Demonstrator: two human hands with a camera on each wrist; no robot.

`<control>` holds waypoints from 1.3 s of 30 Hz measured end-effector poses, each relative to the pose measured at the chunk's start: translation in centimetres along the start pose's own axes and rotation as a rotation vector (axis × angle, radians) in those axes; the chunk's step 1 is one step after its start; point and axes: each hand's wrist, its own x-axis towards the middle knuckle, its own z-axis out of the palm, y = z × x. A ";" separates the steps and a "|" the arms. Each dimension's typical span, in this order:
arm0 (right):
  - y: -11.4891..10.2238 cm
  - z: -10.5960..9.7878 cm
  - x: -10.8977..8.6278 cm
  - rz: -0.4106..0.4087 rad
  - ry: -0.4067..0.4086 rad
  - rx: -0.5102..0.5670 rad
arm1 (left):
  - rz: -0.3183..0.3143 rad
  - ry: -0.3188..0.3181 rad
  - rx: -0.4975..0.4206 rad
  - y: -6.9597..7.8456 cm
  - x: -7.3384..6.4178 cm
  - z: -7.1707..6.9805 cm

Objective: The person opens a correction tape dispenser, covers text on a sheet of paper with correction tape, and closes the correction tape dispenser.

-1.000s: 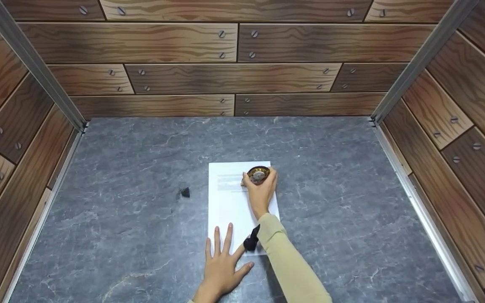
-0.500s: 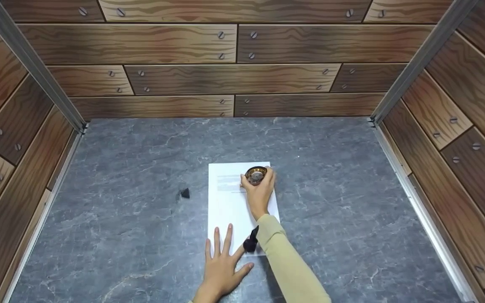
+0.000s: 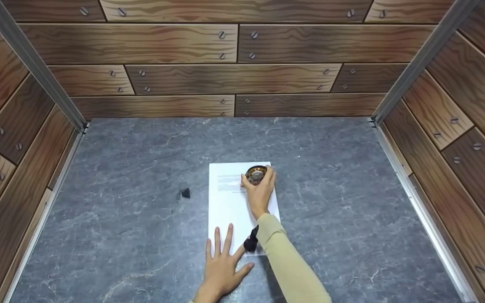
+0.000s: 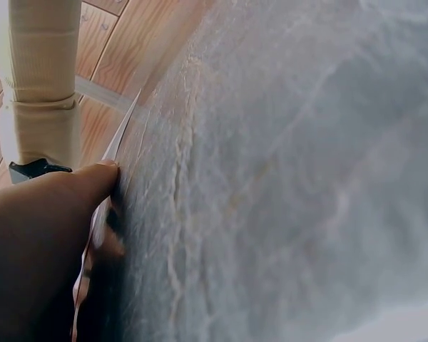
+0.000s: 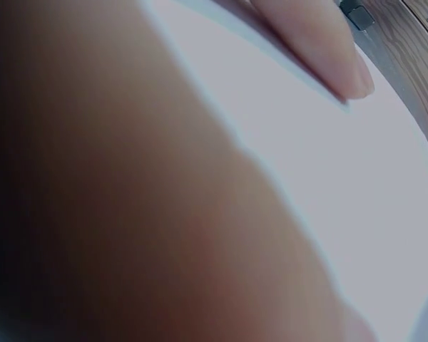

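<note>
A white sheet of paper (image 3: 230, 208) with faint printed lines near its far end lies on the grey marbled table (image 3: 133, 235). In the head view my right hand (image 3: 260, 194) grips a round, dark amber-brown object (image 3: 256, 174) with a shiny gold-and-silver middle, at the far right part of the sheet. Its exact kind I cannot tell. My left hand (image 3: 222, 269) lies flat with fingers spread, its fingertips on the sheet's near end. Seen from the right wrist, the sheet (image 5: 321, 164) fills much of the picture behind blurred fingers; the round object is hidden there.
Left of the sheet lies a small black wedge-shaped piece (image 3: 185, 193), seen too in the right wrist view as a dark block (image 5: 358, 14). Wood-patterned walls (image 3: 183, 78) with metal corner rails (image 3: 425, 61) enclose the table at the back and both sides.
Since one second ago, the right hand and the round object have shifted very slightly left. The left hand, the paper and the black piece stay in place.
</note>
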 end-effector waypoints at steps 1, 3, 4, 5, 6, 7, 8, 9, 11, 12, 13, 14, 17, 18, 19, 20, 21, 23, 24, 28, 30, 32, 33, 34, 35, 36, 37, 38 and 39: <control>0.0 0.0 0.0 0.002 -0.002 0.002 | 0.000 0.000 0.000 0.0 0.0 0.0; 0.1 -0.1 0.0 0.004 -0.003 0.005 | 0.000 0.002 0.004 0.0 0.0 0.0; 0.1 -0.1 0.0 0.003 -0.002 0.006 | 0.001 0.004 0.005 0.0 0.0 0.0; 0.2 -0.2 0.1 0.002 -0.002 0.009 | 0.001 0.004 0.005 0.1 0.0 0.0; 0.2 -0.2 0.1 0.001 -0.003 0.012 | 0.002 0.005 0.004 0.1 0.0 0.0; 0.2 -0.3 0.1 0.000 -0.004 0.016 | 0.002 0.005 0.005 0.1 0.1 0.0; 0.2 -0.3 0.2 -0.001 -0.006 0.019 | 0.001 0.005 0.008 0.1 0.1 0.0; 0.3 -0.4 0.2 -0.003 -0.006 0.024 | 0.000 0.003 0.008 0.1 0.1 0.0; 0.3 -0.5 0.3 -0.005 -0.005 0.029 | -0.003 -0.001 0.009 0.1 0.1 0.0; 0.3 -0.5 0.3 -0.006 -0.005 0.029 | -0.005 -0.002 0.010 0.1 0.2 0.0; 0.4 -0.6 0.4 -0.007 -0.005 0.027 | -0.007 -0.004 0.009 0.1 0.2 0.0; 0.4 -0.6 0.4 -0.009 -0.004 0.026 | -0.008 -0.008 0.007 0.1 0.2 0.0; 0.6 -0.8 0.6 -0.012 0.000 0.028 | -0.006 -0.013 -0.002 0.1 0.2 0.0; 0.6 -0.8 0.6 -0.013 0.000 0.031 | -0.006 -0.015 -0.006 0.2 0.2 0.0; 0.6 -0.8 0.7 -0.014 0.003 0.032 | -0.006 -0.015 -0.009 0.2 0.2 0.0; 0.7 -0.9 0.7 -0.015 0.005 0.033 | -0.006 -0.016 -0.010 0.2 0.2 -0.1; 0.7 -0.9 0.8 -0.017 0.008 0.034 | -0.007 -0.017 -0.012 0.2 0.1 -0.1; 0.8 -1.0 0.8 -0.020 0.016 0.035 | -0.009 -0.022 -0.017 0.2 0.1 -0.1; 0.8 -1.1 0.8 -0.023 0.021 0.033 | -0.009 -0.023 -0.019 0.2 0.1 -0.1; 0.9 -1.3 1.0 -0.027 0.033 0.021 | -0.007 -0.019 -0.026 0.1 0.0 -0.2; 0.9 -1.4 1.0 -0.025 0.032 0.018 | -0.009 -0.020 -0.027 0.1 0.0 -0.2; 1.0 -1.5 1.1 -0.025 0.033 0.019 | -0.011 -0.024 -0.026 0.1 0.0 -0.1; 1.0 -1.5 1.1 -0.024 0.034 0.020 | -0.011 -0.026 -0.024 0.1 0.0 -0.1; 1.0 -1.6 1.1 -0.024 0.032 0.023 | -0.012 -0.028 -0.023 0.1 0.0 -0.1; 1.0 -1.7 1.1 -0.023 0.031 0.029 | -0.013 -0.028 -0.022 0.1 0.0 0.0; 1.1 -1.7 1.1 -0.024 0.032 0.030 | -0.014 -0.027 -0.021 0.1 0.0 0.0; 1.1 -1.8 1.2 -0.023 0.034 0.030 | -0.014 -0.024 -0.021 0.1 -0.1 0.0; 1.1 -1.9 1.2 -0.021 0.035 0.028 | -0.013 -0.020 -0.021 0.1 -0.1 0.0; 1.1 -1.9 1.2 -0.015 0.034 0.031 | -0.012 -0.016 -0.023 0.1 -0.1 0.0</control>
